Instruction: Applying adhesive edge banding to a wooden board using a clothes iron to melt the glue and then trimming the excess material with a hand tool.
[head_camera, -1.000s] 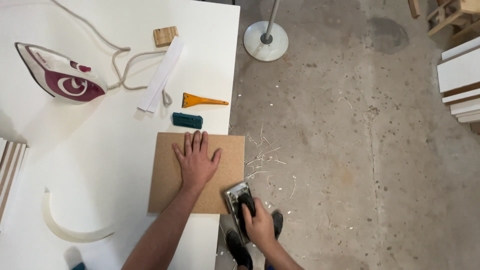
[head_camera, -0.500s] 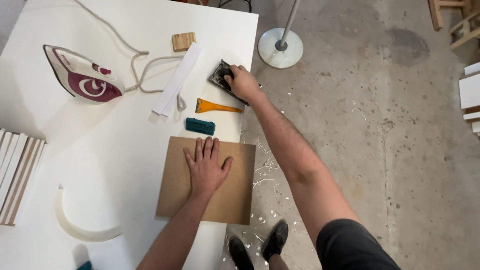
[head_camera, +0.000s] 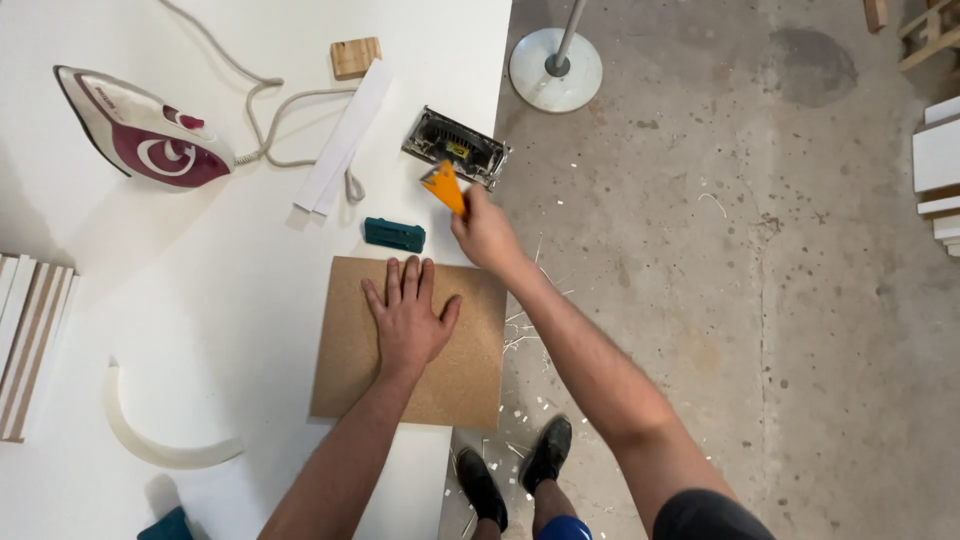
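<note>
Matt brown fibreboard panel (head_camera: 420, 340) with a slightly rough face, smooth white table top (head_camera: 200, 300) under it, shiny orange plastic scraper (head_camera: 443, 186) above the panel, dull grey metal trimmer (head_camera: 456, 148), glossy plastic iron (head_camera: 140, 130), rough concrete floor (head_camera: 720, 300)

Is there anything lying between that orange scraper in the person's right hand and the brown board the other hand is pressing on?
Nothing visible. The right hand holds the orange scraper just above the brown board. The teal block lies off to the left, and the metal tool sits beyond the scraper. The left hand lies flat on the board.
</note>
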